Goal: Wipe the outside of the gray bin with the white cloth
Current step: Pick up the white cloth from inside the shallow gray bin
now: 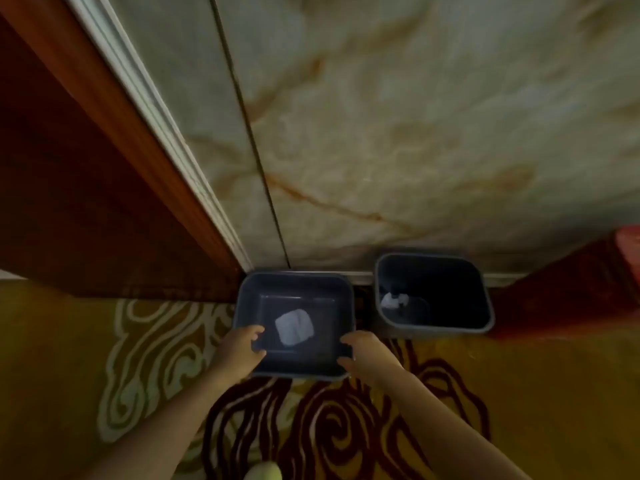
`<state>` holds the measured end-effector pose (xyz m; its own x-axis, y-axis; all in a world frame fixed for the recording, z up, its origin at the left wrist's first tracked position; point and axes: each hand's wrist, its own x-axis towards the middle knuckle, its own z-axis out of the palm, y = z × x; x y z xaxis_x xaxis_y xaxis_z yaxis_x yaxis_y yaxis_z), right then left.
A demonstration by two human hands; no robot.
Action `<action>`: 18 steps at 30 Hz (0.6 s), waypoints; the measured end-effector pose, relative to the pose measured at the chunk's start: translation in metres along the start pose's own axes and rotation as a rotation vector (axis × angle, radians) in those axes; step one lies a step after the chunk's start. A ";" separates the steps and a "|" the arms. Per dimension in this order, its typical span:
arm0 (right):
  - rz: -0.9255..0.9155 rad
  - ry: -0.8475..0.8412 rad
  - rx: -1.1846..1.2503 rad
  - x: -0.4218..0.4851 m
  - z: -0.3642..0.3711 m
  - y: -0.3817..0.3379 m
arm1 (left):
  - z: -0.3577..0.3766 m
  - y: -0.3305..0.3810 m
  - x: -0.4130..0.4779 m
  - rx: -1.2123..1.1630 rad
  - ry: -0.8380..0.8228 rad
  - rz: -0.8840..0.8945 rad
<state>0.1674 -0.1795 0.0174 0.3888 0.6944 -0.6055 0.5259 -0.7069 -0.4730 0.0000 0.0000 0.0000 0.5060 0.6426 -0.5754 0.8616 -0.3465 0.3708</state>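
A: Hands? 
B: Left hand [242, 348] on near-left rim of gray bin [341, 299], fingers curled over it. Right hand [363, 355] on near-right corner.
A: Cloth?
B: White cloth [294, 326] crumpled inside on the bottom. Second bin [485, 306] just beside, right, against marble wall [415, 133]. Patterned carpet [104, 375] underneath.

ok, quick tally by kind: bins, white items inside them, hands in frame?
Gray bins: 2, the near bin and the far bin to its right by the wall.
White items: 2, the white cloth in the near bin and a white scrap in the far bin.
Hands: 2, left hand and right hand, on the near bin's rim.
Total: 6
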 end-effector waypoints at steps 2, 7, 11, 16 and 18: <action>0.006 0.014 0.005 0.046 0.034 0.014 | 0.034 -0.014 0.037 0.027 0.031 -0.015; -0.005 -0.009 -0.150 0.165 0.122 0.056 | 0.124 -0.055 0.134 0.046 -0.003 -0.030; -0.060 0.002 -0.242 0.239 0.167 0.079 | 0.177 -0.079 0.197 0.076 -0.007 0.076; -0.146 0.010 -0.347 0.317 0.203 0.089 | 0.221 -0.101 0.269 0.058 0.028 0.139; -0.166 0.026 -0.395 0.341 0.214 0.088 | 0.232 -0.106 0.292 0.098 0.061 0.217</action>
<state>0.1845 -0.0337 -0.3673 0.2910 0.8011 -0.5230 0.8302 -0.4831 -0.2781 0.0651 0.0662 -0.3766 0.6792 0.5848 -0.4435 0.7340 -0.5440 0.4066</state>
